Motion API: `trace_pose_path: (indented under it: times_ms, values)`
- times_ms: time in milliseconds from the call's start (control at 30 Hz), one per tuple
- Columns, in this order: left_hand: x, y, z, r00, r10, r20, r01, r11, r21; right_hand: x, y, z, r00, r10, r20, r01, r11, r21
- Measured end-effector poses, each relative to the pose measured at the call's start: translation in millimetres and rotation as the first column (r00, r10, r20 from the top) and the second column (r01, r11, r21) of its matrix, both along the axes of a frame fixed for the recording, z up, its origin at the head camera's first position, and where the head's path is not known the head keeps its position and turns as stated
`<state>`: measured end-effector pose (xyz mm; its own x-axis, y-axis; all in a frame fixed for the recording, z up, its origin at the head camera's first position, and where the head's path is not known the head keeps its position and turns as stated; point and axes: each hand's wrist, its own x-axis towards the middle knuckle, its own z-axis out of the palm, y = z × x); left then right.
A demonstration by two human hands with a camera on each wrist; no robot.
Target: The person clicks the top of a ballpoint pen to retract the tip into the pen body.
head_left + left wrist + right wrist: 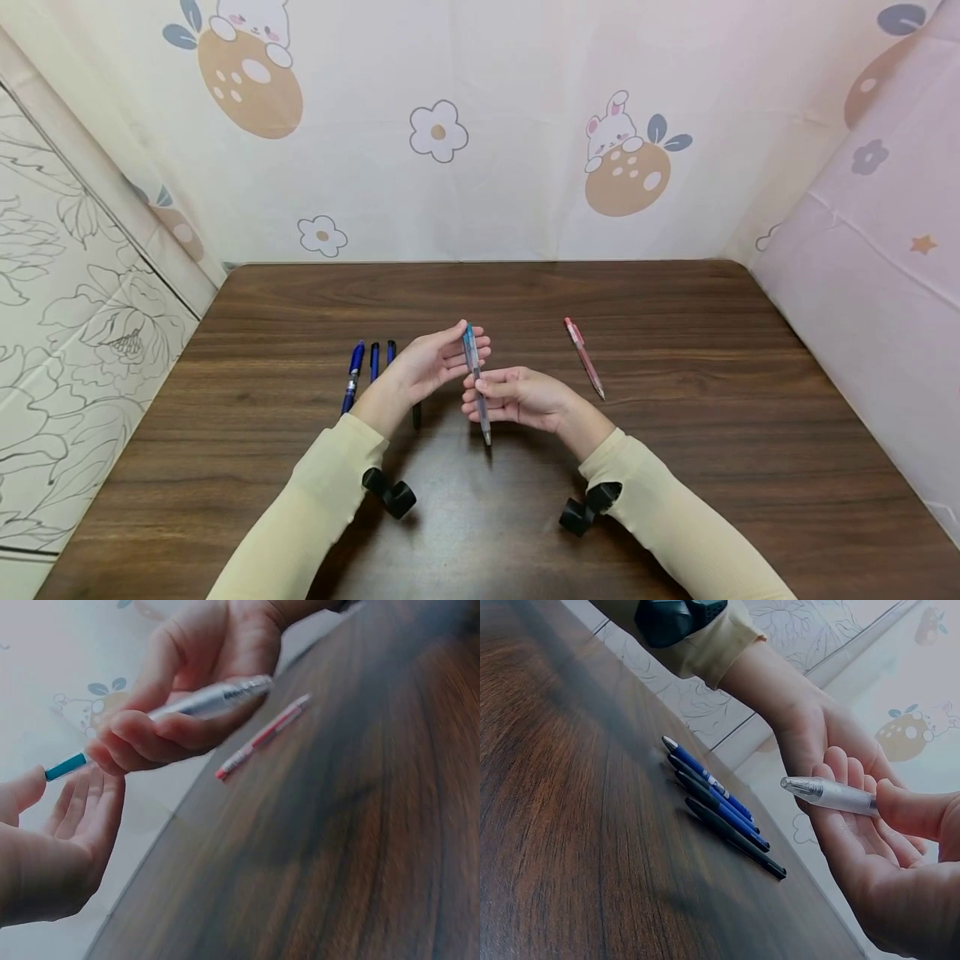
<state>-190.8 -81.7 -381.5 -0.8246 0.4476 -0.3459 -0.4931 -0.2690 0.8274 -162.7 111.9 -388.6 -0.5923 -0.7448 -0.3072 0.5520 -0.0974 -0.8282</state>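
A clear pen with a teal top is held in the air above the table, its silver tip pointing down toward the near side. My right hand pinches its lower barrel between thumb and fingers. At the upper end, the thumb of my left hand touches the teal end, while the other fingers lie loosely extended behind the pen. The right wrist view shows the grey ribbed grip of this pen in front of the left palm.
Several blue and black pens lie side by side at the left, including a blue pen and a black pen, partly hidden by the left arm in the head view. A red pen lies at the right on the brown wooden table. Patterned curtains stand behind.
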Motion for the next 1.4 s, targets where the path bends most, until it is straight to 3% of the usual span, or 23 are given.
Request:
trace_pose_path:
  times_ms: [100, 300, 533, 667, 767, 1033, 1400]
  values:
    - [3.3, -1.4, -3.3, 0.999, 0.019, -0.040, -0.022, 0.995, -0.098, 0.1, 0, -0.1, 1.000, -0.006, -0.002, 0.006, 1.000, 0.006]
    - [11.3, -5.1, -6.8, 0.993, 0.072, -0.092, -0.088, 0.977, -0.196, -0.6, 1, 0.2, 1.000, -0.021, -0.006, 0.021, 1.000, 0.019]
    - [23.3, -1.8, -2.7, 0.978, 0.091, -0.189, -0.161, 0.903, -0.398, -0.8, 0, -1.6, 1.000, -0.028, -0.003, 0.028, 0.999, 0.023]
    - [27.6, 1.4, 2.0, 0.967, 0.105, -0.233, -0.203, 0.871, -0.447, -0.8, -1, -2.6, 0.999, -0.036, 0.008, 0.036, 0.999, 0.033]
    - [28.5, 2.2, 4.1, 0.961, 0.122, -0.248, -0.226, 0.863, -0.452, -0.9, -2, -2.5, 0.999, -0.042, 0.017, 0.041, 0.999, 0.032]
    - [22.8, -0.9, 2.3, 0.960, 0.186, -0.211, -0.258, 0.881, -0.397, -0.5, 4, -2.8, 0.999, -0.028, -0.036, 0.032, 0.991, 0.131]
    - [14.8, -7.6, -9.3, 0.969, 0.220, -0.111, -0.246, 0.855, -0.456, -5.4, 35, -7.1, 0.986, -0.076, -0.152, 0.114, 0.959, 0.259]
